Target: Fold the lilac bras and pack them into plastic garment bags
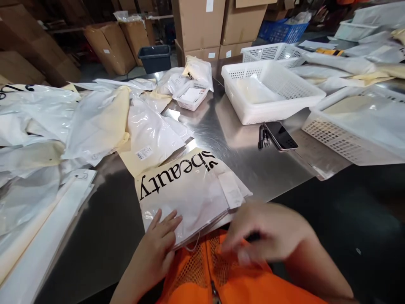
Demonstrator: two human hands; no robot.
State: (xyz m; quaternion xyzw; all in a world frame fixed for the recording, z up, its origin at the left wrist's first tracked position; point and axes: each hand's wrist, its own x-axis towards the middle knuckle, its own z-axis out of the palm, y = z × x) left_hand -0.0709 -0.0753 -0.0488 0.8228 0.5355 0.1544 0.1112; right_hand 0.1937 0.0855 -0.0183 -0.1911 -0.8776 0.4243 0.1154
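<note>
A plastic bag printed with "beauty" (190, 198) lies at the near edge of the metal table, its lettering upside down to me. My left hand (160, 240) rests on its lower left part, fingers spread, the thumb by the near edge. Over the orange mesh vest (196, 270), just beyond the bag's near right corner, is my right hand (265, 232). Its fingers are bent and smeared by motion, so I cannot make out whether they hold anything. A small white slip (230, 190) lies on the bag's right side. A thin string loop (194, 244) hangs at the bag's near edge.
Plastic-wrapped packages (95, 122) are heaped on the left. A large white basket (272, 101), a smaller basket (190, 96) and another basket (357, 126) stand on the table. A phone (281, 136) lies beside a black pen-like item (261, 137). Cardboard boxes (199, 25) stand behind.
</note>
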